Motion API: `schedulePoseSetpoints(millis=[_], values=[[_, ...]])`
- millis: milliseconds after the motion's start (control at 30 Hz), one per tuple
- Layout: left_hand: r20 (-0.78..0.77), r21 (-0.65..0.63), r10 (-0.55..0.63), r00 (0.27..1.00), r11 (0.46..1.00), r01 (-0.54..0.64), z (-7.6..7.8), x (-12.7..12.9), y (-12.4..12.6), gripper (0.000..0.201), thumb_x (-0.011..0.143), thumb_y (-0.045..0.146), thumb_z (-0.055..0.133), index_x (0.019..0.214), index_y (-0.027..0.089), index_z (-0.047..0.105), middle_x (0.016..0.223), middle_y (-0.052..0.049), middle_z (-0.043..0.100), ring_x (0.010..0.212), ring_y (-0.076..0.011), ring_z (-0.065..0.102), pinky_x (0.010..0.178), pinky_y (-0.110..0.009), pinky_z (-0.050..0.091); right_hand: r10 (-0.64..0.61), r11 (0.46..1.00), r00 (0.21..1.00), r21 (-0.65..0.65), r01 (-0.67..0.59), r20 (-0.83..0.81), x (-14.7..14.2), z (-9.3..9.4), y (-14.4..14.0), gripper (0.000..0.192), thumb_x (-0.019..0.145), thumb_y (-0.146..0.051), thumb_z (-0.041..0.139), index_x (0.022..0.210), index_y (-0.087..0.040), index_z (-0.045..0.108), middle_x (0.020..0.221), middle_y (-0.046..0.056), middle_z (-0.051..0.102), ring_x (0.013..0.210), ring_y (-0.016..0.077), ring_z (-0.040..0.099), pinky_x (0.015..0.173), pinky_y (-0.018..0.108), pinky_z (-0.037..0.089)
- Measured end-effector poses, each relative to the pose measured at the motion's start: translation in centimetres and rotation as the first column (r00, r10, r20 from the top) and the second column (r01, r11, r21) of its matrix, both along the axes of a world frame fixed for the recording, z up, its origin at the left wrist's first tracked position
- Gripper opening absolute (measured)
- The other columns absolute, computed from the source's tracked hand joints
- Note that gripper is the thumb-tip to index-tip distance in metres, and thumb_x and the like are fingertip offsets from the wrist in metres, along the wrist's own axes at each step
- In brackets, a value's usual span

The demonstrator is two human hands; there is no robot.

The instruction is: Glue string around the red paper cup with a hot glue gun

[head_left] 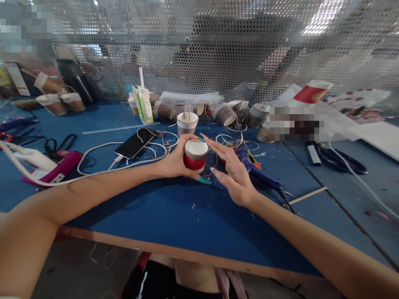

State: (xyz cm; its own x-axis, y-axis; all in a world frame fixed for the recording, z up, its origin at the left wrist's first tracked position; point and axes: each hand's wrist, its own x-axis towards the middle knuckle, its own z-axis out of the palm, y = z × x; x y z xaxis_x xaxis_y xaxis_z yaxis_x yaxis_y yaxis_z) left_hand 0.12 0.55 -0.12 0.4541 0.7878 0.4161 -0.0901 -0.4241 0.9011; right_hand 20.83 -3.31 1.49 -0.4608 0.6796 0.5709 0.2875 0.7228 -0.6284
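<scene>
A small paper cup [195, 160], red with a grey band round its upper part and a white inside, stands upright on the blue table. My left hand [180, 160] wraps round it from the left, its long teal thumbnail in front. From the right comes my right hand [232, 172], fingers apart, holding nothing. Its upper fingertips are close to the cup's rim; whether they touch it I cannot tell. Just behind stands another paper cup [187, 122] wrapped in grey. To the right of my right hand lies a blue glue gun [260, 174], partly hidden.
A phone [135, 143] on a white cable lies left of the cups, near a purple power strip [56, 166]. Several brown-wrapped cups [163, 110] and a drink carton [144, 104] line the back, before a perforated metal screen [218, 45]. A thin stick [307, 196] lies at right.
</scene>
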Motion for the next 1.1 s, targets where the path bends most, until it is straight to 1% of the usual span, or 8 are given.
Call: schedulePoseSetpoints(millis=[133,267,333,433,567,733,867,1100], values=[[0.070,-0.044,0.069,0.995,0.997,-0.066,-0.2,0.2,0.1,0.092,0.052,0.026,0.092,0.117,0.028,0.027,0.121,-0.006,0.050,0.118,-0.0290,0.056,0.106,-0.053,0.042,-0.038,0.997,0.990,-0.069,0.028,-0.138,-0.4,0.6,-0.4,0.044,0.093,-0.030,0.051,0.137,-0.027,0.049,0.154,0.008,0.049,0.143,0.0299,0.045,0.115,0.058,0.042],[0.210,-0.218,-0.016,0.977,0.974,0.063,-0.5,0.0,0.2,0.091,0.054,0.023,0.091,0.119,0.032,0.028,0.121,-0.005,0.057,0.107,-0.0260,0.062,0.098,-0.053,0.047,-0.183,0.970,0.960,0.118,0.211,-0.213,0.1,1.7,0.0,0.040,0.093,-0.025,0.048,0.133,-0.031,0.048,0.144,0.009,0.057,0.136,0.0295,0.053,0.112,0.059,0.045],[0.254,-0.258,-0.023,0.967,0.962,0.091,-0.6,-0.1,0.4,0.090,0.052,0.022,0.092,0.119,0.032,0.033,0.119,-0.004,0.059,0.104,-0.0253,0.063,0.095,-0.052,0.048,-0.135,0.951,0.983,0.261,0.163,-0.124,0.7,2.4,0.5,0.051,0.089,-0.023,0.051,0.139,-0.032,0.041,0.148,0.009,0.052,0.142,0.0309,0.046,0.115,0.060,0.040],[0.315,-0.293,-0.018,0.949,0.949,0.115,-0.5,-0.1,0.5,0.085,0.050,0.021,0.091,0.120,0.029,0.042,0.120,-0.005,0.061,0.107,-0.0259,0.063,0.096,-0.050,0.049,-0.021,0.918,0.986,0.394,-0.047,0.167,1.6,3.2,1.1,0.086,0.080,-0.022,0.061,0.154,-0.031,0.018,0.161,0.012,0.032,0.150,0.0357,0.030,0.120,0.063,0.032],[0.358,-0.379,-0.061,0.932,0.903,0.204,-0.2,-0.1,0.3,0.080,0.051,0.018,0.091,0.119,0.025,0.050,0.119,-0.007,0.063,0.111,-0.0272,0.062,0.098,-0.048,0.049,-0.080,0.880,0.904,0.456,-0.133,0.419,2.0,2.8,1.6,0.109,0.078,-0.031,0.073,0.158,-0.026,-0.001,0.161,0.020,0.026,0.148,0.0416,0.030,0.117,0.068,0.031],[0.381,-0.401,-0.117,0.917,0.873,0.278,-0.2,-0.1,0.3,0.073,0.051,0.017,0.091,0.115,0.021,0.057,0.114,-0.009,0.067,0.110,-0.0272,0.064,0.102,-0.048,0.046,-0.135,0.909,0.925,0.416,-0.028,0.356,1.7,1.3,1.8,0.096,0.086,-0.033,0.071,0.156,-0.029,0.005,0.155,0.019,0.037,0.140,0.0384,0.041,0.108,0.064,0.042],[0.389,-0.393,-0.125,0.913,0.874,0.287,-0.6,0.0,0.6,0.072,0.055,0.019,0.091,0.118,0.024,0.056,0.113,-0.007,0.068,0.105,-0.0250,0.066,0.099,-0.046,0.047,-0.183,0.906,0.946,0.419,0.057,0.268,1.6,0.6,2.2,0.095,0.082,-0.043,0.075,0.153,-0.031,0.013,0.145,0.017,0.045,0.125,0.0357,0.052,0.099,0.059,0.049],[0.337,-0.424,-0.089,0.937,0.875,0.235,-1.1,0.1,0.8,0.068,0.060,0.027,0.090,0.117,0.020,0.053,0.103,-0.008,0.070,0.094,-0.0228,0.068,0.090,-0.042,0.050,-0.296,0.867,0.934,0.466,0.176,0.199,1.3,0.4,2.3,0.108,0.071,-0.063,0.078,0.153,-0.031,0.015,0.141,0.017,0.048,0.125,0.0380,0.050,0.100,0.062,0.044]])
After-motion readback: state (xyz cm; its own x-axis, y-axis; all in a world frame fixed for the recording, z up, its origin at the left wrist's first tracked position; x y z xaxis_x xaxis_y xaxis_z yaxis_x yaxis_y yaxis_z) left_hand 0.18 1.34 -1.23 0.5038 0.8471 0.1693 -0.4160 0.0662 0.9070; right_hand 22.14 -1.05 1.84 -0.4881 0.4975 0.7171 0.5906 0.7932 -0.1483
